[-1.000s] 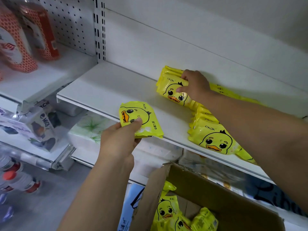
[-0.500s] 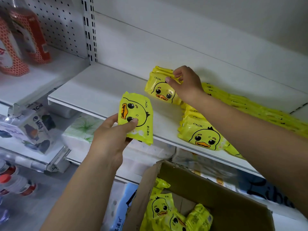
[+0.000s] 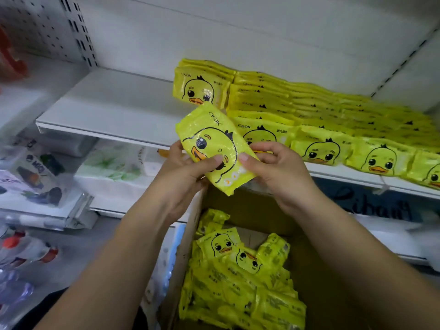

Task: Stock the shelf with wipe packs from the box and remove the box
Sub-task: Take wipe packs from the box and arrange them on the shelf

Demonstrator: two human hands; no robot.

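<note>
Both left hand [image 3: 183, 175] and right hand [image 3: 281, 172] pinch the wipe pack [image 3: 209, 139], likely light, soft, slick; shelf [image 3: 107, 108] at ten o'clock.

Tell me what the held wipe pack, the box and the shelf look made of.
The wipe pack looks like thin glossy plastic film: wrinkles and glare. The box is matte brown cardboard with a raw-edged flap. The shelf is probably white painted metal, smooth, with a thin folded front lip.
</note>
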